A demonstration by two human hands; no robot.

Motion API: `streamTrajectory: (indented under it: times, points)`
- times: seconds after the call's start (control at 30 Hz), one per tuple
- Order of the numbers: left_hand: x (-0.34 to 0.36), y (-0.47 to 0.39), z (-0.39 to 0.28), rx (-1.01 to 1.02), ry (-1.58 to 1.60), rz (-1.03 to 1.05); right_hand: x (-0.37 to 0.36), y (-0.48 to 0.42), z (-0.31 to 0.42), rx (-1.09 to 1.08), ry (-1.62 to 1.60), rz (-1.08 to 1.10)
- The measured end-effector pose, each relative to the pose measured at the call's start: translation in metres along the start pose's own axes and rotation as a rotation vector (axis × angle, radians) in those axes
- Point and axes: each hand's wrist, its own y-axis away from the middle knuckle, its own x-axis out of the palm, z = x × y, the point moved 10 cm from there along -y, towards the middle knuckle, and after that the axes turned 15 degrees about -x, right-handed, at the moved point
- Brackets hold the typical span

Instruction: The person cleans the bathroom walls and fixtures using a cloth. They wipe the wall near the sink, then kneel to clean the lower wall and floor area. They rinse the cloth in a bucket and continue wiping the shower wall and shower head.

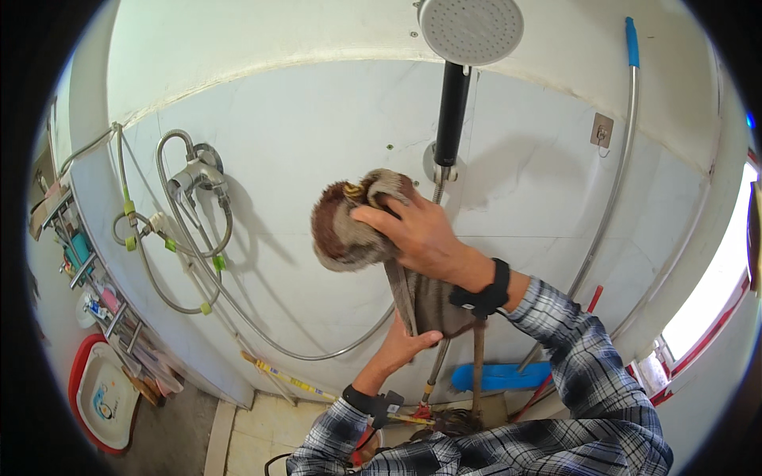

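A brown and beige fluffy cloth (351,232) is bunched up in my right hand (425,235), in front of the tiled wall. Its flatter grey-brown part (431,303) hangs below that hand. My left hand (399,351) grips the hanging part near its lower edge, with the thumb over the front and the fingers partly hidden behind it. Just above the bunched end is the black handle (452,113) of a shower head (471,30), which is mounted on the wall. I cannot tell whether the cloth touches the wall or the hose behind it.
A shower mixer tap (199,175) with looping metal hoses is on the left wall. At right, a metal pole (619,160) leans, ending in a blue flat head (503,376). A mop (455,419) stands below. Basins (110,395) lean at far left beside a metal rack (98,268).
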Motion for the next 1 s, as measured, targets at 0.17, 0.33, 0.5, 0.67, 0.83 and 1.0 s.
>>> streamTrajectory:
  times: [0.17,0.33,0.5,0.67,0.83,1.0]
  points:
    - [-0.103,0.012,-0.027,0.148,0.495,-0.352,0.02,-0.058,-0.021,-0.003,0.26,-0.12]
    - [-0.172,0.027,-0.19,0.623,0.452,-0.342,0.015,-0.082,-0.081,0.117,0.605,-0.268]
    - [-0.118,0.002,-0.289,0.934,-0.104,-0.299,-0.003,-0.077,-0.147,0.344,0.698,-0.313]
    - [-0.121,-0.01,-0.204,0.945,-0.774,-0.568,0.068,-0.017,-0.092,0.339,0.452,-0.24]
    - [-0.107,-0.013,-0.129,0.762,-0.839,-0.388,0.089,0.034,-0.046,0.331,0.371,-0.004]
    - [-0.112,-0.006,-0.194,0.897,-0.721,-0.483,0.057,-0.023,-0.074,0.459,-0.249,-0.273]
